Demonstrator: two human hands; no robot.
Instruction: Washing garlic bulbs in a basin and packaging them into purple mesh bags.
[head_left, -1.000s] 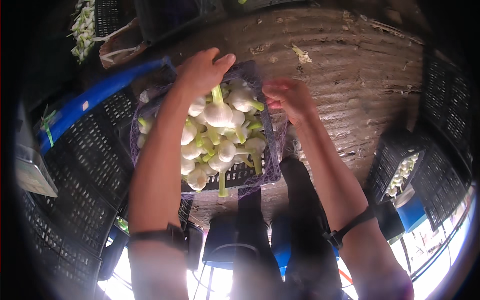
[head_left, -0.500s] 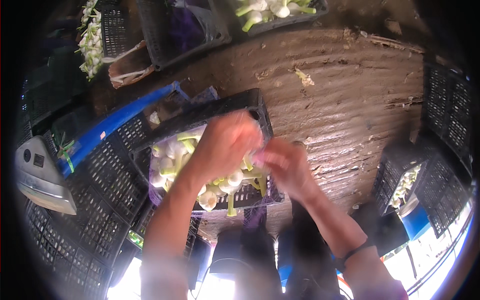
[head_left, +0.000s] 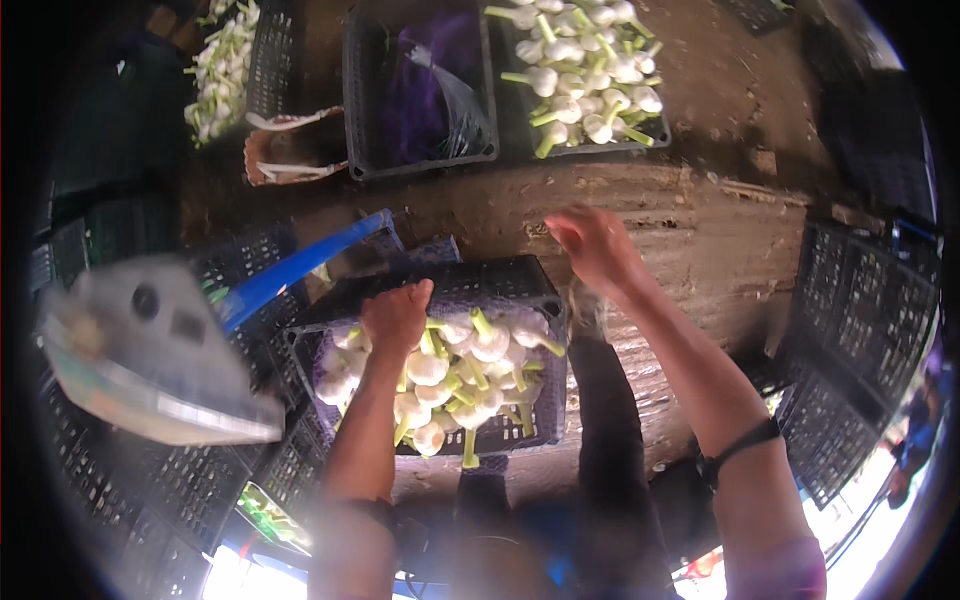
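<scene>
A black plastic crate lined with purple mesh stands before me, heaped with white garlic bulbs on cut green stems. My left hand is closed at the crate's far side, over the edge of the mesh; what its fingers hold is hidden. My right hand is raised beyond the far right corner, apart from the crate. Its fingers are curled and slightly blurred, and I cannot make out anything in them.
A grey scale-like device by a blue bar stands close on the left. Farther off are a crate with purple netting, another with garlic, and a brown basket. Black crates stack up right.
My hands were together over the crate's far right corner. Now they are apart: the left has moved left along the far side, the right outward and away. The view has shifted too.
</scene>
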